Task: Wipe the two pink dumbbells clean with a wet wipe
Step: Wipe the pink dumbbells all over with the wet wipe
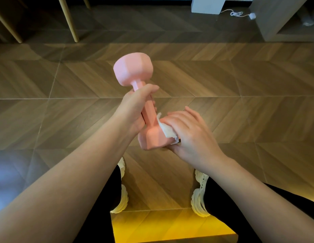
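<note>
This looks like a room in a home, a living space rather than a gym or workshop. The floor is laid in wood-look chevron tiles. A white block, the foot of some furniture or appliance, stands at the far edge. Just right of it a white cable with a plug lies loose. Farther right sits a wood-tone open cabinet; well to the block's left stand slim pale wooden furniture legs

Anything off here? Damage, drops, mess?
Nothing stands out. The left hand grips the pink dumbbell by its handle, and the right hand holds the wet wipe against its lower head. Only one dumbbell is in view.
</note>
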